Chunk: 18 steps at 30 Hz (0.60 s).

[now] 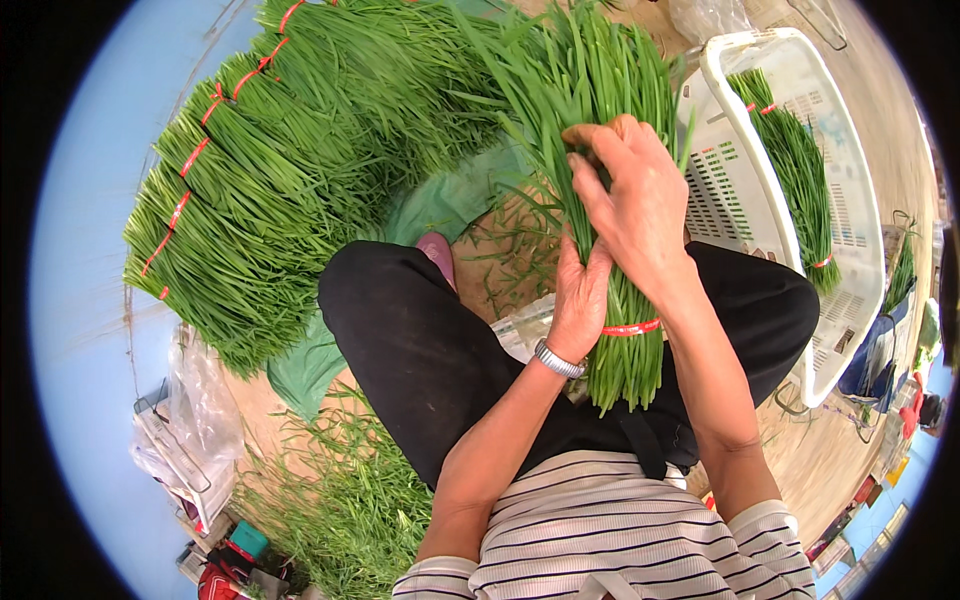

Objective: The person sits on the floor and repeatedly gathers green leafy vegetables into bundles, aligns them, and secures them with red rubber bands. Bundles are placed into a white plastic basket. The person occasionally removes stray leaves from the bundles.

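Note:
A bundle of garlic chives (624, 375) lies over my lap, cut ends toward my body and leaves fanning away. One printed red band (631, 328) wraps it near the cut ends. My left hand (581, 300), with a metal-banded watch (559, 360) on the wrist, holds the bundle from its left side just above the band. Higher up, my right hand (634, 195) lies across the leaves, fingers bent toward its thumb; whether a leaf is pinched between them is hidden.
Several red-banded chive bundles (247, 202) lie in a row on green sheeting (450, 202) at left. A white plastic crate (787, 45) at right holds banded chives (799, 172). Loose leaf trimmings (352, 487) cover the floor at lower left, near clear plastic bags (202, 405).

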Each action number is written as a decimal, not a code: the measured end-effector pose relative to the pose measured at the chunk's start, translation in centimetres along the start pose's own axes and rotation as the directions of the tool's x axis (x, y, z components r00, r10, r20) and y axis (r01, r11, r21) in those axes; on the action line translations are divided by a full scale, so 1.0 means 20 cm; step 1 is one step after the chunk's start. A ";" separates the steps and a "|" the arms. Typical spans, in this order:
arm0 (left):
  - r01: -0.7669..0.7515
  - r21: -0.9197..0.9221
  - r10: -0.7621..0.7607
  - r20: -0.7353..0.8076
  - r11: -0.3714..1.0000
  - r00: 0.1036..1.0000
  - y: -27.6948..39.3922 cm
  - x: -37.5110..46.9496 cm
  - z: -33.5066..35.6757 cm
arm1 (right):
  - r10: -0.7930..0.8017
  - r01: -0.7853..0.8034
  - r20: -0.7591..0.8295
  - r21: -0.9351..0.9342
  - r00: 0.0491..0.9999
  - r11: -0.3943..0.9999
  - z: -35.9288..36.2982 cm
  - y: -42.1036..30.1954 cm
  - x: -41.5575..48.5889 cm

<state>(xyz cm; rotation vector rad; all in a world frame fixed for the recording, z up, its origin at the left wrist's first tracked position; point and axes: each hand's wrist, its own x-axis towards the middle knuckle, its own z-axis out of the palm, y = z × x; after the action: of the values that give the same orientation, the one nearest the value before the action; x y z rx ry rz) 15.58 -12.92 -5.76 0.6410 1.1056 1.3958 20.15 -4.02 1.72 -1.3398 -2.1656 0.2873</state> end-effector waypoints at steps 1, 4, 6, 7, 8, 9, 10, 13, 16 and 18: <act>-0.002 -0.024 0.001 -0.007 1.000 1.000 0.01 0.00 0.01 | 0.022 -0.022 -0.007 -0.007 1.000 1.000 0.01 0.01 0.02; -0.005 -0.054 0.005 -0.002 0.999 1.000 0.02 0.00 0.02 | 0.083 -0.083 -0.017 -0.001 0.996 0.997 0.04 0.04 0.03; 0.001 -0.066 -0.001 0.002 0.998 1.000 0.01 0.00 0.01 | 0.102 -0.102 -0.002 -0.016 0.995 0.995 0.04 0.04 0.04; -0.003 -0.065 0.003 0.007 0.998 1.000 0.00 0.00 0.01 | 0.112 -0.112 0.005 -0.023 0.994 0.993 0.04 0.04 0.04; -0.007 -0.064 0.007 0.012 0.998 1.000 0.00 0.00 0.01 | 0.116 -0.116 0.011 -0.032 0.993 0.993 0.05 0.04 0.04; -0.011 -0.060 0.011 0.015 0.998 1.000 0.00 0.00 0.01 | 0.121 -0.120 0.018 -0.036 0.993 0.992 0.06 0.04 0.05; -0.010 -0.053 0.011 0.010 0.999 1.000 0.00 0.00 0.01 | 0.125 -0.124 0.025 -0.041 0.992 0.991 0.06 0.04 0.05; 0.000 -0.028 0.001 0.006 1.000 1.000 -0.01 0.01 0.01 | 0.095 -0.093 0.018 -0.072 0.995 0.993 0.07 0.03 0.05; 0.020 -0.011 -0.019 0.018 1.000 1.000 0.00 0.01 0.00 | 0.126 -0.125 0.035 -0.030 0.991 0.992 0.10 0.05 0.06; 0.025 -0.019 -0.025 0.011 1.000 1.000 0.01 0.01 0.01 | 0.182 -0.183 0.022 0.056 0.983 0.982 0.09 0.04 0.06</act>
<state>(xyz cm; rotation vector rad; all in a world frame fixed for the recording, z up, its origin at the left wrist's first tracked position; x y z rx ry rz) 15.61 -12.69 -5.65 0.6184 1.0875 1.3789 19.35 -2.42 0.32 -1.5105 -2.0345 0.4298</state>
